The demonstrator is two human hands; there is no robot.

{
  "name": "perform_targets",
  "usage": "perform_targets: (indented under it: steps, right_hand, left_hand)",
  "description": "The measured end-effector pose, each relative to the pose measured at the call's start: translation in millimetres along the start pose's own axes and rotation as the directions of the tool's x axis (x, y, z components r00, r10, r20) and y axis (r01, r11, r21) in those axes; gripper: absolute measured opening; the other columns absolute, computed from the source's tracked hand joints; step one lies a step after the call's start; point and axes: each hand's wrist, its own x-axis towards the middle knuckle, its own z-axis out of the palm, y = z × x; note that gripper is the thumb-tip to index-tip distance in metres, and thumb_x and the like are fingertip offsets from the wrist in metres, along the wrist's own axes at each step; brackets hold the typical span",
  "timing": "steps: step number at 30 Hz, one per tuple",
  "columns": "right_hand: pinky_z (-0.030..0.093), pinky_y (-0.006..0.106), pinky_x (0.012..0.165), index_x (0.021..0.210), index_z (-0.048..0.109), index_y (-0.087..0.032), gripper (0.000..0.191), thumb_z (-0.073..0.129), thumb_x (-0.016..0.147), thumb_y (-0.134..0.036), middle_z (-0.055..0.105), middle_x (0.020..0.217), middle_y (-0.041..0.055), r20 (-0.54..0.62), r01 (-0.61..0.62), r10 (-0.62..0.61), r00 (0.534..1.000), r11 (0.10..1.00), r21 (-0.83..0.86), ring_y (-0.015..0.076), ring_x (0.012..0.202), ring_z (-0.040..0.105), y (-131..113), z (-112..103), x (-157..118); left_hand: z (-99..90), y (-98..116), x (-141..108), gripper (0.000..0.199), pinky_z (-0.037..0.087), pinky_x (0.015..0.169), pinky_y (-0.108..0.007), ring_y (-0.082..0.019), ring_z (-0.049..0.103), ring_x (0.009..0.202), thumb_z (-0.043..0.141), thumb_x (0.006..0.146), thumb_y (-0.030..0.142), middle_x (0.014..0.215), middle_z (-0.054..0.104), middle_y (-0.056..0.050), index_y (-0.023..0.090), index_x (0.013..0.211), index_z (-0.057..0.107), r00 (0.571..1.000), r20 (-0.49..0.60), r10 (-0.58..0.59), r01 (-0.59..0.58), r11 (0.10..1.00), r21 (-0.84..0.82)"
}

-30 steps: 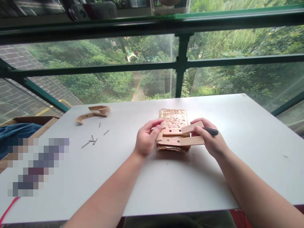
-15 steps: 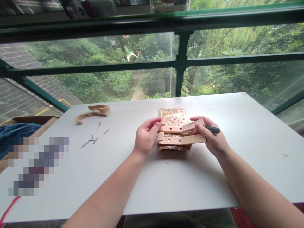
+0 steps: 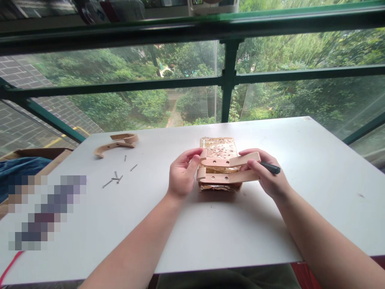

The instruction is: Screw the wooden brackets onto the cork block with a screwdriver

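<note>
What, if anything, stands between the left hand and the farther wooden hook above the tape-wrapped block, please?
Nothing visible does: the left hand is right at the curled end of the farther wooden hook, over the tape-wrapped block.

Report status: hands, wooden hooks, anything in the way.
Left hand at far hook's curled end. Right hand holding black pen, at both straight ends. Taped block beneath near hook; loose screws off left.
</note>
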Motion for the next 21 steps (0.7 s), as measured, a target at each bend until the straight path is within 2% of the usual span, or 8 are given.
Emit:
perform_targets:
  steps: [2, 5, 12, 16, 21]
  right_hand:
    - [0.047, 0.032, 0.076, 0.116, 0.067, -0.024, 0.033, 0.065, 0.089, -0.041, 0.071, 0.076, 0.0031, 0.002, 0.019, -0.019, 1.000, 1.000, -0.011, 0.0195, 0.077, 0.065, -2.1, 0.2, -0.7]
    - [0.049, 0.033, 0.076, 0.120, 0.065, -0.024, 0.036, 0.064, 0.089, -0.041, 0.073, 0.078, 0.0040, 0.003, -0.018, 0.018, 1.000, 0.999, -0.030, 0.0216, 0.079, 0.067, -5.1, 0.6, -0.5]
    - [0.045, 0.031, 0.066, 0.108, 0.069, -0.023, 0.028, 0.062, 0.088, -0.041, 0.068, 0.082, 0.0035, -0.020, -0.066, 0.064, 0.998, 0.984, -0.164, 0.0203, 0.075, 0.062, -5.2, -0.9, 1.6]
    - [0.044, 0.031, 0.068, 0.103, 0.070, -0.023, 0.025, 0.060, 0.089, -0.041, 0.069, 0.092, 0.0046, -0.017, -0.074, 0.072, 0.997, 0.979, -0.192, 0.0210, 0.080, 0.061, -3.7, -2.2, 1.9]
    - [0.043, 0.031, 0.068, 0.105, 0.069, -0.024, 0.024, 0.059, 0.090, -0.039, 0.069, 0.094, 0.0044, -0.012, -0.077, 0.076, 0.997, 0.976, -0.203, 0.0211, 0.081, 0.061, -4.3, -2.4, 1.6]
  left_hand:
    - [0.5, 1.9, 0.6, 0.025, 0.054, 0.097, -0.035, -0.021, 0.068, 0.107, 0.072, 0.085, 0.036, 0.111, 0.075, -0.008, 0.021, 0.104, 0.075, 0.998, 0.008, 0.069, -0.069, 0.998, 0.002]
    - [1.4, 2.3, 1.1, 0.021, 0.053, 0.099, -0.035, -0.021, 0.068, 0.109, 0.071, 0.086, 0.031, 0.112, 0.075, -0.008, 0.021, 0.103, 0.076, 0.992, 0.011, 0.126, -0.126, 0.991, 0.036]
    - [3.1, -3.3, 0.0, 0.020, 0.053, 0.101, -0.037, -0.022, 0.068, 0.109, 0.071, 0.084, 0.033, 0.109, 0.075, -0.007, 0.021, 0.099, 0.077, 0.998, 0.011, 0.064, -0.065, 0.996, 0.062]
    - [3.3, -3.1, -0.4, 0.020, 0.051, 0.103, -0.038, -0.022, 0.068, 0.110, 0.071, 0.084, 0.035, 0.110, 0.076, -0.007, 0.022, 0.099, 0.077, 0.999, 0.007, 0.038, -0.038, 0.998, 0.058]
    - [2.3, -2.5, -0.3, 0.021, 0.051, 0.104, -0.039, -0.022, 0.067, 0.111, 0.069, 0.086, 0.035, 0.111, 0.075, -0.007, 0.021, 0.100, 0.076, 0.999, 0.026, 0.045, -0.047, 0.996, 0.080]
